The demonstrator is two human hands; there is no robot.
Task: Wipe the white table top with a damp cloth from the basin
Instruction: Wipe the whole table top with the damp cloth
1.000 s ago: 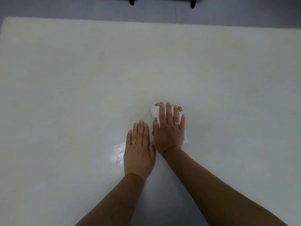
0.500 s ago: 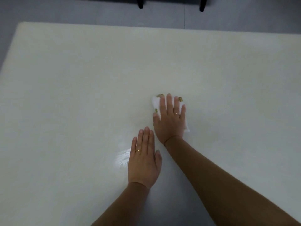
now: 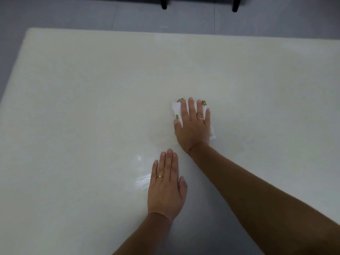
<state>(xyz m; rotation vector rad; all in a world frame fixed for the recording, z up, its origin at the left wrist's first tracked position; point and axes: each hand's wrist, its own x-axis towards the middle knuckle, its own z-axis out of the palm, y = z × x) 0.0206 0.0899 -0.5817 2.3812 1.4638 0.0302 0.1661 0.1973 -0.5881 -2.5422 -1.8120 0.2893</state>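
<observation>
Both hands flat, fingers extended: right hand (image 3: pixel 193 126) atop cloth (image 3: pixel 176 108), left hand (image 3: pixel 166 186) on table (image 3: pixel 82 107)

The white table top (image 3: pixel 92 107) lies bare from nine o'clock round to three o'clock, so a hand could sweep across it freely. Only two things sit on it: the right hand (image 3: pixel 193 127), flat on the cloth (image 3: pixel 176 109) at one o'clock of centre, and the left hand (image 3: pixel 166 188), flat on the surface at six o'clock, apart from the right. Past the far edge, two dark legs (image 3: pixel 163 3) stand on the floor at twelve o'clock
</observation>
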